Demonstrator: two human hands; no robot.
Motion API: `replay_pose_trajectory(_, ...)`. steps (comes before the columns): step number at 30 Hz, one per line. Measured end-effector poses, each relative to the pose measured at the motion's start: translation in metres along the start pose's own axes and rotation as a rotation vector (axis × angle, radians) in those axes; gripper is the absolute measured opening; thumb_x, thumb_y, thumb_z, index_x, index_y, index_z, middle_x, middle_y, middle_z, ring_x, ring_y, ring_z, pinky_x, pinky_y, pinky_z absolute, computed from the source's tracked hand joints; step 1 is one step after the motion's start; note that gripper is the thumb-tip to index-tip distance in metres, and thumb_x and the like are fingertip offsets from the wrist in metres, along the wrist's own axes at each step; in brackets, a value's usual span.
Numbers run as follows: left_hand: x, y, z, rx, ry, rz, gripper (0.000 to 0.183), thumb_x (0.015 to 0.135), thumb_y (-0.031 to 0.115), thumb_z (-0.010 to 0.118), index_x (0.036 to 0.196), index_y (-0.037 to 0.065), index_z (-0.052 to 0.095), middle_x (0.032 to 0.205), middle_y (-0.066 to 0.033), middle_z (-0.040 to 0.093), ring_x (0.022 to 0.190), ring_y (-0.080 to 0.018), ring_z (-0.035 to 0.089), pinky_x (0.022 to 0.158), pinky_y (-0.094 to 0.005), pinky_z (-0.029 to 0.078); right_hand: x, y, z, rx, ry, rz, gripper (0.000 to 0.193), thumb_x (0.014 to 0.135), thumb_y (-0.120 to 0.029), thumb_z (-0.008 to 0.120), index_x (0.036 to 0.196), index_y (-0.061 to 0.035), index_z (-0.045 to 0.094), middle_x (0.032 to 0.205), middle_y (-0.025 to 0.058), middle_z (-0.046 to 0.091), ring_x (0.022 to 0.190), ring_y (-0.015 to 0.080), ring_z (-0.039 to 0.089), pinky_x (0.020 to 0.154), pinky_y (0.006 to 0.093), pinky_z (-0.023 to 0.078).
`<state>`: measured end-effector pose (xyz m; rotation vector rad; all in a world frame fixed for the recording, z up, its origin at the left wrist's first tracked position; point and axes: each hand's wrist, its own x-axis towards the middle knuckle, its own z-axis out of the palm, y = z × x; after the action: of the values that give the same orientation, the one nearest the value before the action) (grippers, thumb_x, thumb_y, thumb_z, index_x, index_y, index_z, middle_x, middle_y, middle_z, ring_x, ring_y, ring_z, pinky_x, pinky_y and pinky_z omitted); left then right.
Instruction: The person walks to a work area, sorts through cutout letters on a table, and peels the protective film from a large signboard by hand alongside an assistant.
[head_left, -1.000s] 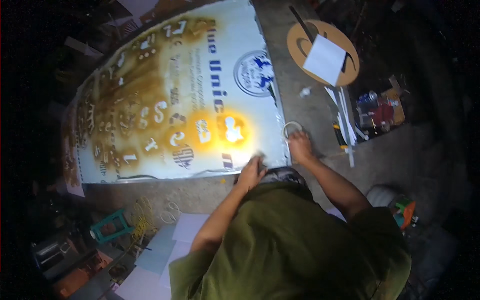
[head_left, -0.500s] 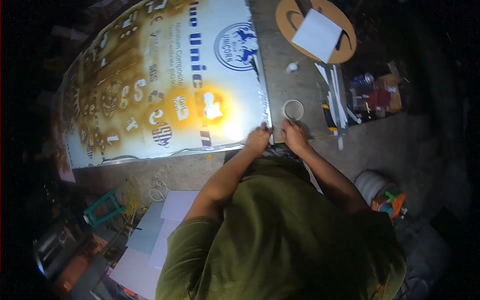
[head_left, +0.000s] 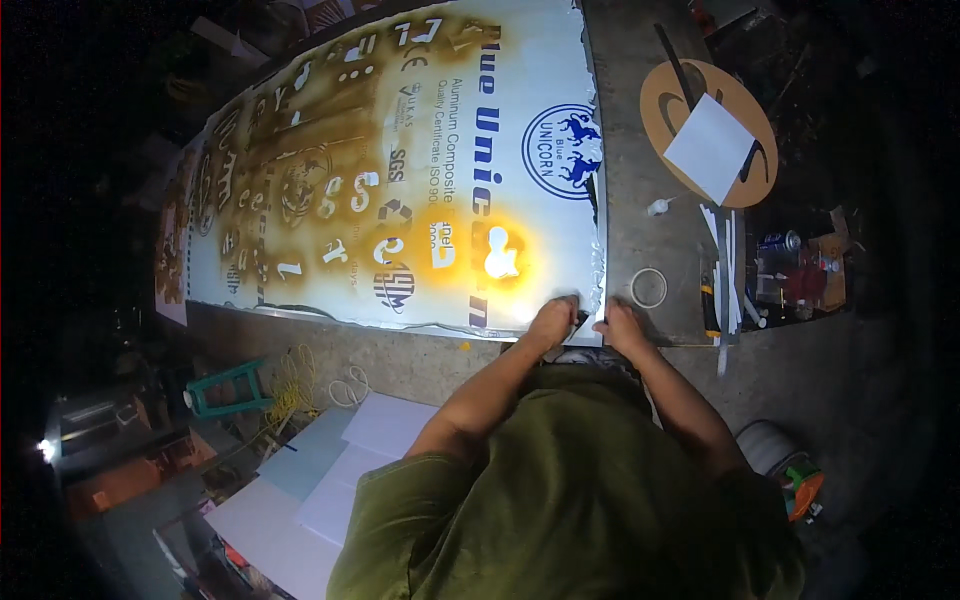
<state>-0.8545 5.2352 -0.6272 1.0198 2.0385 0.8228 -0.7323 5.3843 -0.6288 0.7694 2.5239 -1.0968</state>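
Dim surface [head_left: 622, 215] with printed panel [head_left: 556, 240]: left hand [head_left: 553, 322] and right hand [head_left: 624, 329] apparently worked its near right corner, grips curled, contents indiscernible; next move likely needed steadiness

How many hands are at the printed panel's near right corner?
2: the left hand over the printed panel, just inside that corner; the right hand beside it, at the panel's right edge. No others show.
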Motion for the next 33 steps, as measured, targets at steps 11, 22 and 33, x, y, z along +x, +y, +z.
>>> replay_pose_trajectory(11, 0.016, 0.037, 0.008, 0.276, -0.108, -0.313, 0.051, 0.084, 0.024, 0.062, 0.120, -0.004, 0.038, 0.094, -0.0237, 0.065, 0.091, -0.0376, 0.064, 0.077, -0.0427, 0.052, 0.024, 0.010, 0.014, 0.016, -0.037, 0.057, 0.048, 0.066, -0.014, 0.079, 0.104, 0.0013, 0.055, 0.101, 0.0253, 0.063, 0.098, 0.0419, 0.060, 0.080, 0.0481, 0.048)
replay_pose_trajectory(22, 0.017, 0.003, 0.023, 0.456, -0.311, -0.210, 0.025, 0.087, 0.022, 0.052, 0.098, 0.007, 0.069, 0.105, -0.0137, 0.067, 0.097, -0.0287, 0.065, 0.082, -0.0403, 0.052, 0.020, -0.012, 0.002, -0.079, -0.082, 0.144, 0.056, 0.067, -0.015, 0.080, 0.112, 0.0018, 0.051, 0.099, 0.0249, 0.064, 0.097, 0.0408, 0.061, 0.084, 0.0471, 0.048)
replay_pose_trajectory(33, 0.017, -0.013, -0.031, 0.006, -0.534, -0.111, 0.024, 0.088, 0.020, 0.051, 0.099, 0.002, 0.064, 0.099, -0.0221, 0.064, 0.096, -0.0369, 0.061, 0.084, -0.0430, 0.046, 0.037, -0.007, -0.001, -0.083, -0.165, 0.270, 0.058, 0.060, -0.020, 0.085, 0.106, 0.0014, 0.056, 0.107, 0.0241, 0.062, 0.103, 0.0395, 0.059, 0.089, 0.0445, 0.047)
